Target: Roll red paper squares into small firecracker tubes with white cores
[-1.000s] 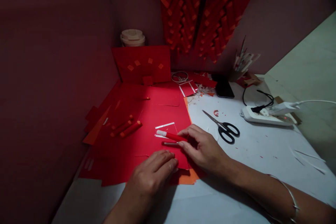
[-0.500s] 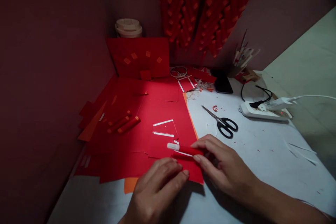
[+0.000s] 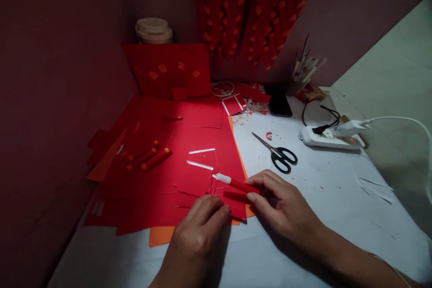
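Note:
My right hand [image 3: 281, 204] pinches a marker pen [image 3: 241, 183] with a white end and a red barrel. Whether the red is its own colour or paper wrapped round it, I cannot tell. Its white end points left, over the red paper [image 3: 232, 205]. My left hand [image 3: 202, 222] is closed, with curled fingers and thumb at the near edge of that red paper; the fingertips are partly hidden. Beyond the pen lies a red piece with two white strips [image 3: 200, 165]. Black-handled scissors [image 3: 281, 155] lie open on the white surface past my right hand.
Rolled red tubes [image 3: 156, 159] lie on the red sheets to the left. A red card [image 3: 168, 72] stands at the back before a white-lidded cup [image 3: 154, 31]. Along the right are a phone [image 3: 280, 101], a pen holder [image 3: 297, 85] and a power strip [image 3: 332, 138] with cables.
The pen has tilted, its white end now further up the sheets. The red paper under my hands has moved away from me, with my left hand following. The whole view has shifted slightly left.

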`<state>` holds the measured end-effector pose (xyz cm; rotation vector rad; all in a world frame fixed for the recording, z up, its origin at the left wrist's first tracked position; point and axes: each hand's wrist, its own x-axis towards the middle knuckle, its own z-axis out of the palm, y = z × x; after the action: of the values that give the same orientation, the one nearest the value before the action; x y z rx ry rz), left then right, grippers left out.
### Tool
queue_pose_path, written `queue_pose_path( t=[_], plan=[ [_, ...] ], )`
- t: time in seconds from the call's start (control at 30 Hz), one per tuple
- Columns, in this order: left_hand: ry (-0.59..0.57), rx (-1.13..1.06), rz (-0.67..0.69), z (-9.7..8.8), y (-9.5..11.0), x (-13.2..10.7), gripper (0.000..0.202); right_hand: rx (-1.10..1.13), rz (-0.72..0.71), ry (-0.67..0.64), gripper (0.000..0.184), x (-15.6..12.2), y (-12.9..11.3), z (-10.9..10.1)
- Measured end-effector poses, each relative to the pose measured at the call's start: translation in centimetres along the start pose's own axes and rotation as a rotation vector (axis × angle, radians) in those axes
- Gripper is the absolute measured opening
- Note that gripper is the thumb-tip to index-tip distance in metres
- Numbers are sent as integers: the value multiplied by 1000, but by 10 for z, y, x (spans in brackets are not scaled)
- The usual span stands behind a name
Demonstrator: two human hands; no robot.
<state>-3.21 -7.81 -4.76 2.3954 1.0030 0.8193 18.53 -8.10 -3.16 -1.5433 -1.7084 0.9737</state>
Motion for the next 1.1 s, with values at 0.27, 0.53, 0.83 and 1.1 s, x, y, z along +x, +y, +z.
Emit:
queue_pose_path(
  t=[0.27,0.53,0.83,1.1],
  plan=[
    [-1,140,-46,7,3,4,16,-54,-57,-41,17,-5,6,-1],
    [-4,98,94,9,6,1,18,-114,-70,-182,16,-11,3,0],
    [65,129,16,14,5,1,14,-202,-28,-316,19,-14,-3,-9],
    [167,140,84,8,5,2,11,-168,-35,-302,17,-9,1,-17]
  ],
)
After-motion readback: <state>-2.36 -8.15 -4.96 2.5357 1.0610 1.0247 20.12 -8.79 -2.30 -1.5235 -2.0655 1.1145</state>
